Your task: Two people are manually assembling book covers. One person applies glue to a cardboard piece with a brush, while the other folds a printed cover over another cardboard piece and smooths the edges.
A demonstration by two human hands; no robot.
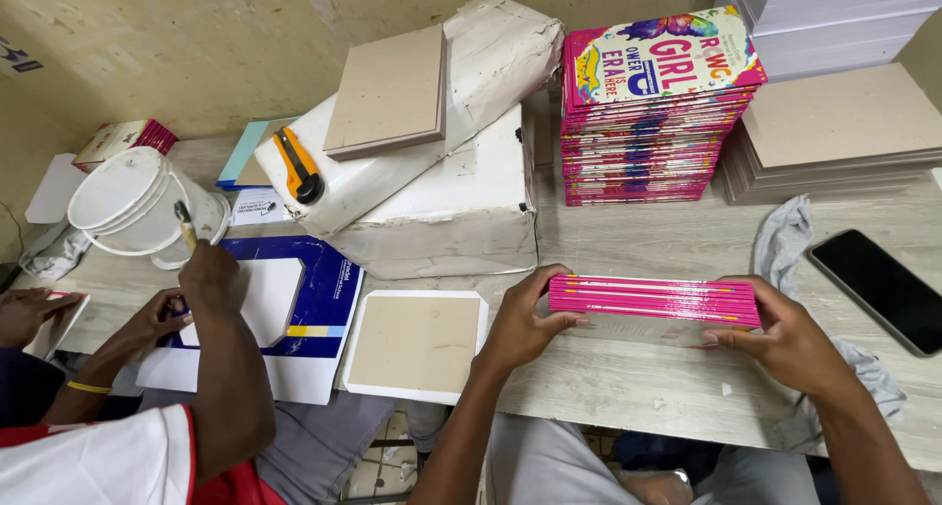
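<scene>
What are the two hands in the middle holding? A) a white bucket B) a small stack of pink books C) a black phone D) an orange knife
B: the left hand and right hand press on the two ends of a small stack of pink books on the table; the bucket, phone and knife lie untouched by them.

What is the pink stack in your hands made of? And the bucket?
The pink stack looks like thin paper books with glossy covers: many fine layered edges show. The white bucket looks like smooth plastic, with a slightly see-through wall.
</scene>
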